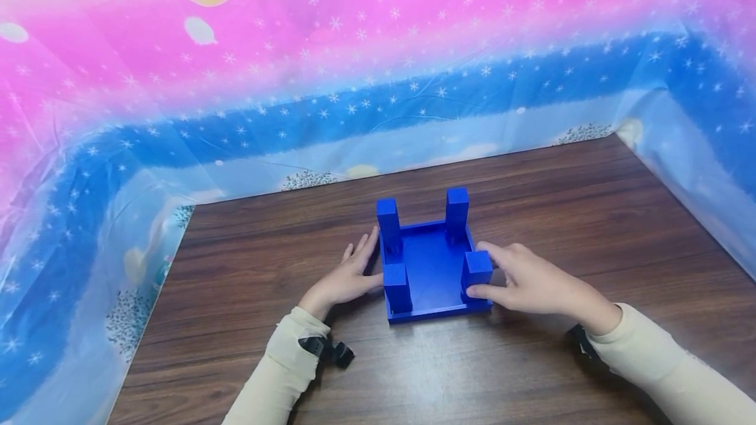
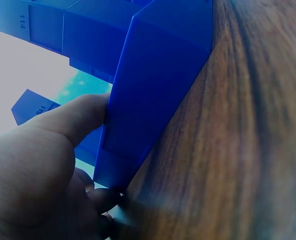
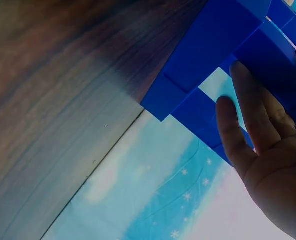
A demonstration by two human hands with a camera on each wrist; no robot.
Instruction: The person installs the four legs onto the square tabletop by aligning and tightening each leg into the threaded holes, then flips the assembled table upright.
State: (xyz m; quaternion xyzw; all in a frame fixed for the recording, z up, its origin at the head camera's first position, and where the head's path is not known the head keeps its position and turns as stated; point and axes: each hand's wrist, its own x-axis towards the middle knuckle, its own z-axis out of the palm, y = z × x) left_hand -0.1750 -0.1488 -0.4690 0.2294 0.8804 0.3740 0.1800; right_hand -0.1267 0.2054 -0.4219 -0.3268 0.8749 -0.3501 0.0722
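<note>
A blue plastic tray-like base [image 1: 431,261] with a low rim lies on the wooden table, and a square blue post stands at each corner. At its left side my left hand [image 1: 345,279] rests against the rim with fairly straight fingers; the left wrist view shows the thumb touching the blue side wall [image 2: 148,85]. My right hand [image 1: 525,281] pinches the near right post [image 1: 477,264] between thumb and fingers. The near left post [image 1: 397,287], far left post [image 1: 388,222] and far right post [image 1: 457,212] stand upright. In the right wrist view, part of the right hand is cut off.
Dark wood grain covers the table [image 1: 266,248]. A pink and blue snowflake-patterned cloth [image 1: 354,84] hangs behind it and along both sides. Black straps with small devices [image 1: 327,348] sit at the wrists over pale sleeves.
</note>
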